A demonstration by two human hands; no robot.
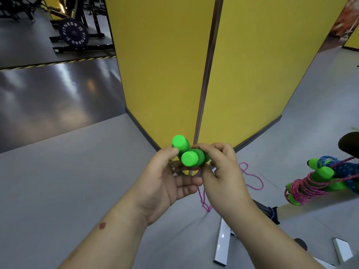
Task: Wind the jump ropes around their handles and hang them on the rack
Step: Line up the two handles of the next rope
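Two bright green foam handles of a jump rope are held side by side at the centre of the view. My left hand grips them from below, thumb on the far handle. My right hand pinches the near handle's right side. The pink rope hangs loose below my hands and trails in loops on the grey floor. At the right, a pink rope wound round green handles and a blue wound rope hang from a dark rack bar.
A yellow pillar stands straight ahead with a dark metal corner strip. White rack feet lie on the floor at lower right. A weight plate on a black rack stands far left, beyond a hazard-striped floor line.
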